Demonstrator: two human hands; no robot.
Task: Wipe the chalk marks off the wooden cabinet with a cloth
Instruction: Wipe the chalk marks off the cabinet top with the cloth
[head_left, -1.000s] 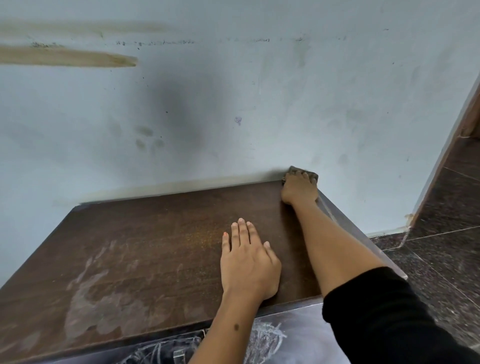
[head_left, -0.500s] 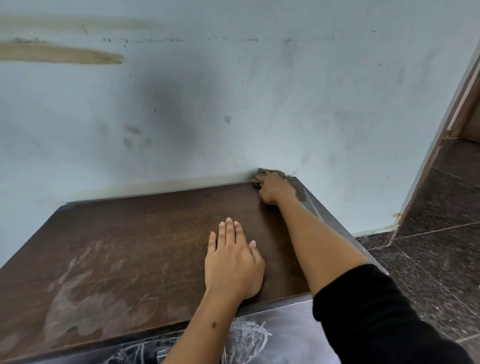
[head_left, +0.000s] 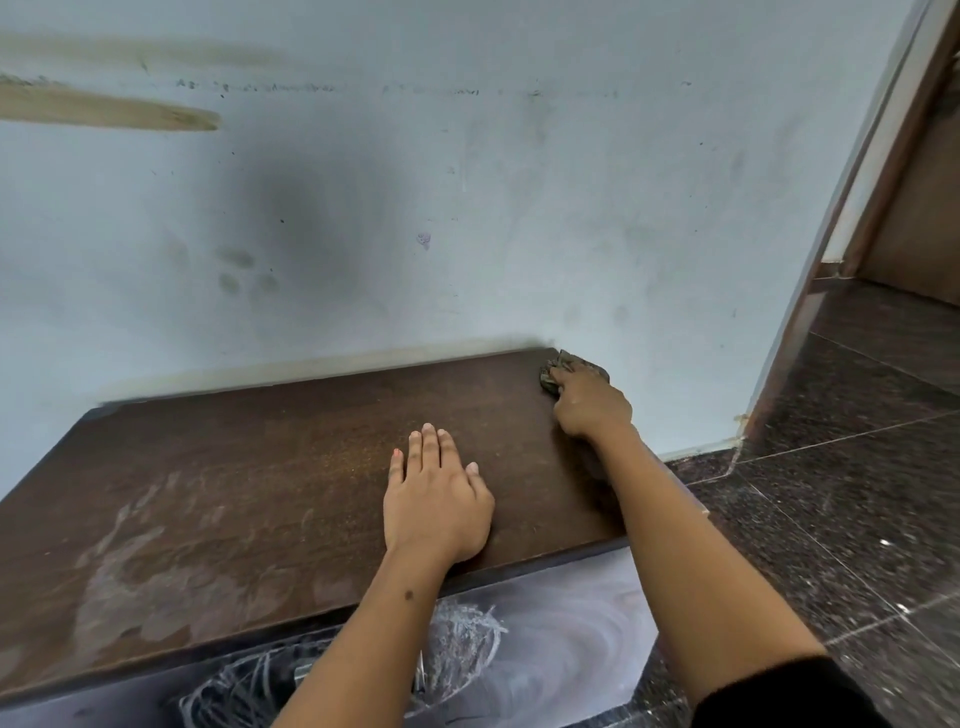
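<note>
The dark wooden cabinet top (head_left: 291, 467) stretches across the lower view, against the wall. My right hand (head_left: 592, 402) grips a crumpled grey-brown cloth (head_left: 563, 366) at the cabinet's far right corner, pressing it onto the wood. My left hand (head_left: 436, 501) lies flat, fingers straight, on the top near the front edge. Pale chalk smears (head_left: 140, 577) cover the near-left part of the top. White chalk scribbles (head_left: 462, 644) mark the cabinet's front face below the edge.
A stained pale blue wall (head_left: 467, 208) rises directly behind the cabinet. Dark speckled floor tiles (head_left: 831, 493) lie to the right, and a brown door frame (head_left: 893, 156) stands at the upper right.
My right hand slid the cloth left along the back edge, then back toward the far right corner. My left hand stayed flat in place. The view shifted slightly.
</note>
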